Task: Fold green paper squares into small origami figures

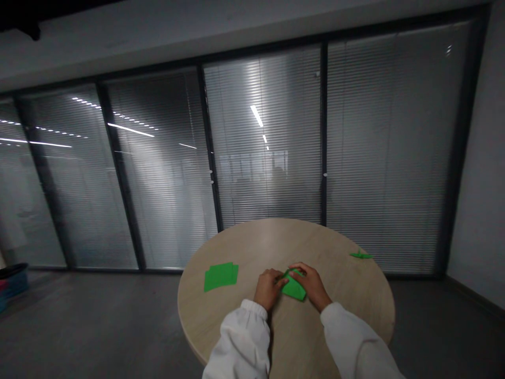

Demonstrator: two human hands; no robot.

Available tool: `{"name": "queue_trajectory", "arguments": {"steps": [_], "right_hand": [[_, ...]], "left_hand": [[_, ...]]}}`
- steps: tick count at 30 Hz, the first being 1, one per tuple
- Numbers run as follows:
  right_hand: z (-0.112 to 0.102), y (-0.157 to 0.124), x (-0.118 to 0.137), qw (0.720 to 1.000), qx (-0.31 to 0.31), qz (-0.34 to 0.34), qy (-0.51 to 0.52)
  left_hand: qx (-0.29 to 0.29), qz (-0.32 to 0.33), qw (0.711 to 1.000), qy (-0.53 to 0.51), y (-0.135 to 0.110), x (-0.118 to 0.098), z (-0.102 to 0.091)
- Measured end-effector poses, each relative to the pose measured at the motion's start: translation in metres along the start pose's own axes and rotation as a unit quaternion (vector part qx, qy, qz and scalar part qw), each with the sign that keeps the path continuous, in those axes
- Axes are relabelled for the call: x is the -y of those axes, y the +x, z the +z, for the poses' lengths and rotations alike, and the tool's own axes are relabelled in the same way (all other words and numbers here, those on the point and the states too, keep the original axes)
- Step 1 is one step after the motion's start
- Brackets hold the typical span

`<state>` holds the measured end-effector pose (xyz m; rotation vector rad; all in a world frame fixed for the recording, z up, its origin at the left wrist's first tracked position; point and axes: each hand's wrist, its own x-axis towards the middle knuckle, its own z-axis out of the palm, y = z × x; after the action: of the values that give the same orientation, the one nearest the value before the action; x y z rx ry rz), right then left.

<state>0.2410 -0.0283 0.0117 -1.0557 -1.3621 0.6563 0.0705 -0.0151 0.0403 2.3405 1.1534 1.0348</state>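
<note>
Between my two hands, near the middle of the round table, is a partly folded piece of green paper (294, 288). My left hand (269, 288) pinches its left edge with the fingers closed. Across the top and right side of the paper, my right hand (311, 284) grips it between thumb and fingers. The fingers hide part of the upper edge. To the left lie flat green sheets of paper (221, 276), overlapping one another. A small folded green paper piece (361, 255) rests at the far right of the tabletop.
The round wooden table (276, 237) stands in front of a glass partition with blinds (264, 158). A dark bin-like container (14, 279) is on the floor at the far left. A wall (481, 173) rises on the right.
</note>
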Motion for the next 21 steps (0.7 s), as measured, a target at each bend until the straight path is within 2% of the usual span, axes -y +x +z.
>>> {"name": "queue_trajectory", "arguments": {"steps": [5,10,15,18,21], "right_hand": [[0.0005,-0.0017,0.0019,0.999,-0.030,0.012,-0.034],[0.0028,-0.0023,0.0015,0.998,-0.050,0.035,0.002],[0.0060,-0.0011,0.0003,0.992,-0.032,0.080,0.091],[0.0072,-0.0028,0.0045,0.987,-0.021,0.122,0.097],[0.0084,-0.0047,0.0078,0.988,-0.030,0.131,0.080]], "left_hand": [[0.022,-0.052,0.994,-0.093,0.0017,0.0059,0.0078],[-0.010,-0.061,0.979,-0.194,0.0036,0.0102,0.0092],[-0.056,-0.072,0.970,-0.226,0.0048,0.0083,0.0061],[-0.070,-0.077,0.968,-0.228,0.0055,0.0062,0.0050],[-0.070,-0.070,0.973,-0.207,0.0052,0.0042,0.0032]]}}
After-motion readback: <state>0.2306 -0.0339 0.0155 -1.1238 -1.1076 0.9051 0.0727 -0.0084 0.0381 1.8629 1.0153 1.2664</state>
